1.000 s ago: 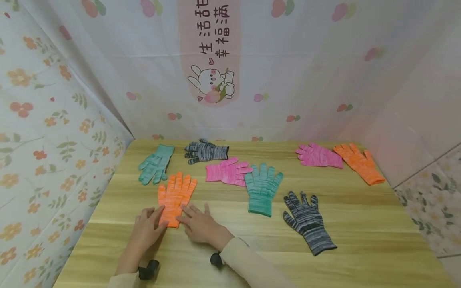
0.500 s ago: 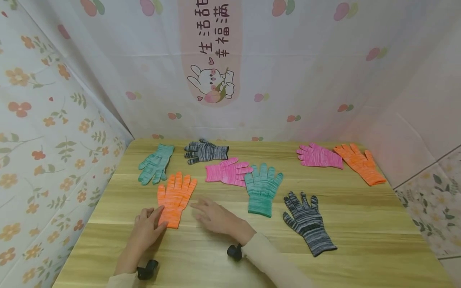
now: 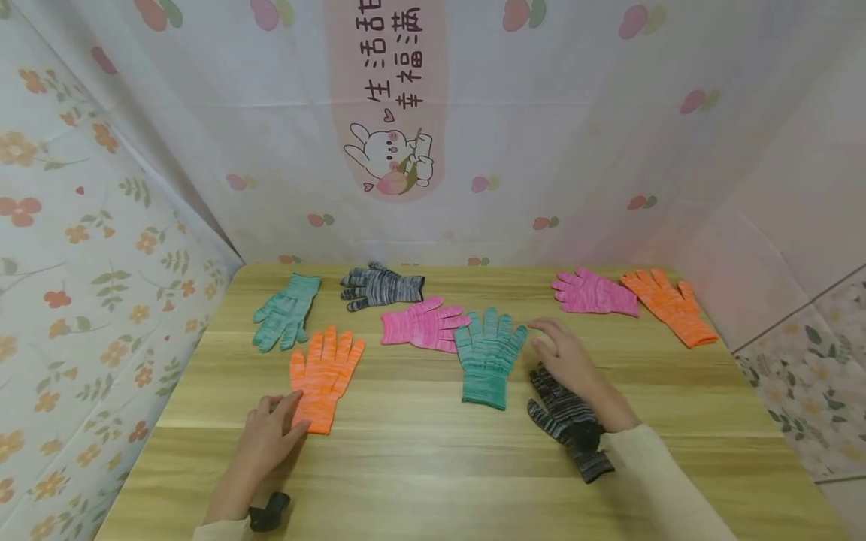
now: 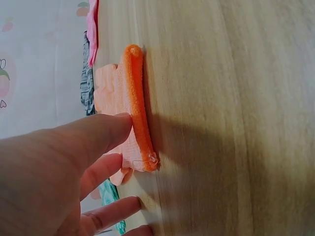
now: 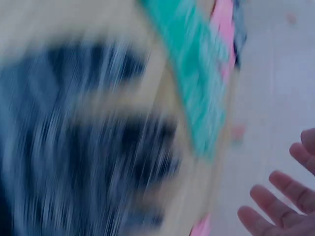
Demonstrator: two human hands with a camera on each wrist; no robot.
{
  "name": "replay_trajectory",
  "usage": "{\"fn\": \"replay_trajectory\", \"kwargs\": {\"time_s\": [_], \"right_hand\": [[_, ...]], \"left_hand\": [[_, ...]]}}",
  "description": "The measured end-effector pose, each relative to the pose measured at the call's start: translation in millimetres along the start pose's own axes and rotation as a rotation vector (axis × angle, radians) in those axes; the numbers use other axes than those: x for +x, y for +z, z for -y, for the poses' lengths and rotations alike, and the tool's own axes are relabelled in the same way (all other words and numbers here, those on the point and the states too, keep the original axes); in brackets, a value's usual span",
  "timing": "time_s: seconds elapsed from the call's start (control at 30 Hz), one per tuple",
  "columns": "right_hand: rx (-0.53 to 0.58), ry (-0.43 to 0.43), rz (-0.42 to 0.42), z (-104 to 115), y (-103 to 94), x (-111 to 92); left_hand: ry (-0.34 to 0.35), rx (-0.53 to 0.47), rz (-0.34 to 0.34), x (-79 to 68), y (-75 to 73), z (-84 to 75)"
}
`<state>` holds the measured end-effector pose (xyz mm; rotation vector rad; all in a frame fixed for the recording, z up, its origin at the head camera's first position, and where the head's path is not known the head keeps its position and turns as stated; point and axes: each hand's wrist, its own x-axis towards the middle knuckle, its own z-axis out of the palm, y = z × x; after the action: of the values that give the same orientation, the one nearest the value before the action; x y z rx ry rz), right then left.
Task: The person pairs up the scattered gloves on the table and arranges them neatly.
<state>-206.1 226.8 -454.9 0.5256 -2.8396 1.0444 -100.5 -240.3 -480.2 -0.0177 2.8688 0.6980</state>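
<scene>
An orange knit glove [image 3: 327, 379] lies flat at the left of the table, fingers pointing away. My left hand [image 3: 265, 439] rests at its left edge near the cuff. In the left wrist view the thumb touches the orange cuff [image 4: 139, 113], and the other fingers are spread loosely past it. My right hand [image 3: 567, 361] is over the upper part of a black-and-grey striped glove [image 3: 564, 421], partly hiding it, with its fingers extended and holding nothing. To its left lies a green glove [image 3: 489, 357]. The right wrist view is blurred, with the striped glove [image 5: 83, 137] large in it.
Farther back on the wooden table [image 3: 419, 481] lie another green glove [image 3: 286, 312], a second striped glove [image 3: 382, 287] and a pink glove [image 3: 421, 325] close to the nearer green one. At the back right, a pink glove [image 3: 595, 291] meets an orange glove [image 3: 671, 306]. A printed curtain [image 3: 501, 150] stands behind.
My right hand has left the orange glove and swept right, across to the striped glove. My left hand stays at the orange cuff. The head view has shifted slightly.
</scene>
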Motion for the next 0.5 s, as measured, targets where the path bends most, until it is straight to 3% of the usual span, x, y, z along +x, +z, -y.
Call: {"fn": "replay_trajectory", "kwargs": {"time_s": [0.1,0.23,0.5], "right_hand": [[-0.053,0.059,-0.062,-31.5,-25.5,-6.1],[-0.101,0.172,-0.077,-68.9,-55.7,-15.2],[-0.168,0.388,0.013,-128.1,-89.4,-33.3]], "left_hand": [[0.002,-0.007,0.005,-0.4,-1.2,0.3],[0.011,-0.010,-0.007,-0.5,-1.5,0.9],[0.015,0.002,-0.009,1.7,-0.6,2.9]]}}
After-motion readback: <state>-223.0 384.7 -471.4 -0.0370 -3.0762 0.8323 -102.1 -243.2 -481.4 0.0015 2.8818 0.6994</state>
